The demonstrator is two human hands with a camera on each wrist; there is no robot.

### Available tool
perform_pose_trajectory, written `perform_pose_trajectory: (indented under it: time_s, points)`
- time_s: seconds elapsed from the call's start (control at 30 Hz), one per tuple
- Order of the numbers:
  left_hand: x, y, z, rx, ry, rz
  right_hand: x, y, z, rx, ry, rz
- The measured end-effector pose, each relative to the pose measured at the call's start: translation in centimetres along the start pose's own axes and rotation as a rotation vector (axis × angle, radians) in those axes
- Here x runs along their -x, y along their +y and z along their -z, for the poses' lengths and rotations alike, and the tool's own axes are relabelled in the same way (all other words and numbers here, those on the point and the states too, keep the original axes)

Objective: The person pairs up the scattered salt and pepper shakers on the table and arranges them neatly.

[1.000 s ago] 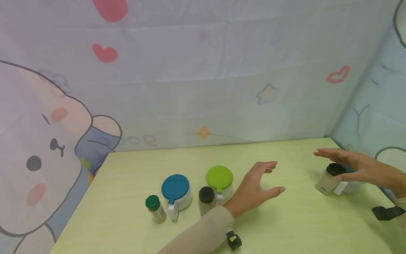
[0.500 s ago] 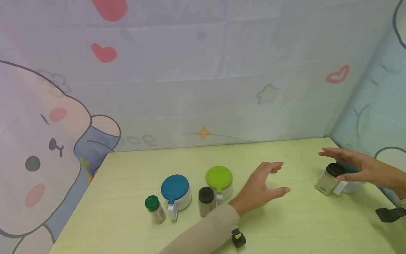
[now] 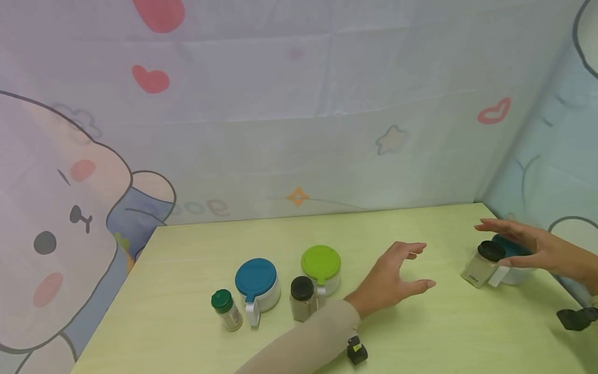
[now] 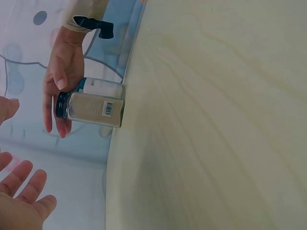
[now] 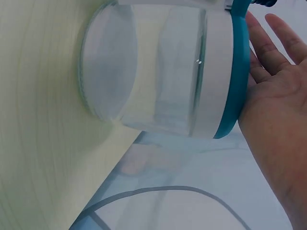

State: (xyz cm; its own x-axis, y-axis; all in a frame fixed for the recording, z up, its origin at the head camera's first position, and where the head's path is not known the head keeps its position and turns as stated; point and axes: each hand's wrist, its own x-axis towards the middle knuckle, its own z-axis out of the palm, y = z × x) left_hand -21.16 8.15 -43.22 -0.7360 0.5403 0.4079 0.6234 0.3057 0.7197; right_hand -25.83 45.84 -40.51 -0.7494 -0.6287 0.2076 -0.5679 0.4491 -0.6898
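In the head view my left hand (image 3: 388,283) reaches over the table with thumb and fingers apart, holding nothing. Right of it stands a square seasoning jar (image 3: 479,265) with a black lid, a barcode label (image 4: 107,109) on its side in the left wrist view. Close behind that jar is a clear glass jar (image 5: 153,67) with a blue lid and a white handle. My right hand (image 3: 537,252) hovers at lid height around these two, its fingers extended and the thumb near the black lid. Whether it touches either lid I cannot tell.
Left of my left forearm stand a green-lidded shaker (image 3: 227,310), a blue-lidded jar (image 3: 257,283), a black-lidded jar (image 3: 302,300) and a lime-lidded jar (image 3: 321,266). A printed cloth (image 3: 299,104) hangs behind the pale wooden table (image 3: 420,337). The table's right edge lies beside the right-hand jars.
My left hand has moved right, toward the right-hand jars. The right hand has shifted slightly right, showing more of the blue lid. The jars stay where they were.
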Motion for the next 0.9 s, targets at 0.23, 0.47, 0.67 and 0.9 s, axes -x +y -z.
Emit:
perform_pose_trajectory:
  time_s: [0.23, 0.47, 0.67, 0.9]
  points:
    - [-0.1, -0.1, -0.5, -0.008, -0.016, -0.016, 0.5, 0.3, 0.0, -0.037, 0.022, 0.068]
    - [-0.4, -0.2, -1.0, -0.022, -0.029, -0.033, 1.1, 0.3, 0.2, -0.007, 0.050, 0.008]
    - [-0.8, -0.3, -1.4, -0.023, -0.041, -0.039, 1.4, 0.2, 0.2, 0.041, 0.059, 0.019]
    - [-1.3, -0.3, -1.9, -0.037, -0.041, -0.062, 1.9, 0.4, 0.4, 0.069, 0.077, -0.013]
